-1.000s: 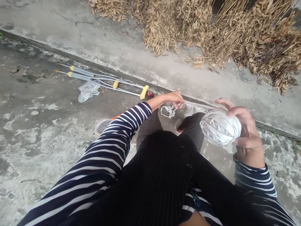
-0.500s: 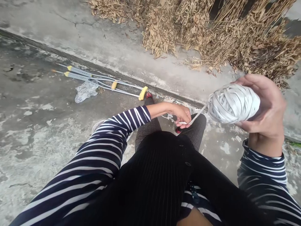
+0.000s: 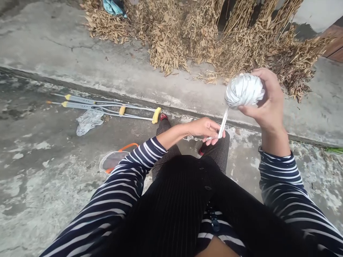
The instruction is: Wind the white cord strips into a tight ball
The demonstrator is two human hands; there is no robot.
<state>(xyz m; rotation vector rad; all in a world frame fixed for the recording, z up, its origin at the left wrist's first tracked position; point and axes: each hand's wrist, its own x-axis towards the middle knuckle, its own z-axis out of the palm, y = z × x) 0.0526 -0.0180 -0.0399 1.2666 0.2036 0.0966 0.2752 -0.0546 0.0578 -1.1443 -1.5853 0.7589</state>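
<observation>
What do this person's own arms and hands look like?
Both hands, left hand and right hand, are bare, with no gloves. The left sleeve and right sleeve match: dark navy with thin white stripes, ending before the hands. Between them shows a black ribbed garment with dark buttons.

Flat, even daylight covers the scene, fairly bright, with soft shading on the concrete ground. The pale ball is the lightest thing near the middle, its upper side close to washed out, while the black vest sinks into near-black with only faint ribbing. Deep shade fills the gap behind the dry plants. The wide lens stretches the striped sleeves toward the lower corners. Fine detail looks slightly smeared, especially in the ground at lower left.
</observation>
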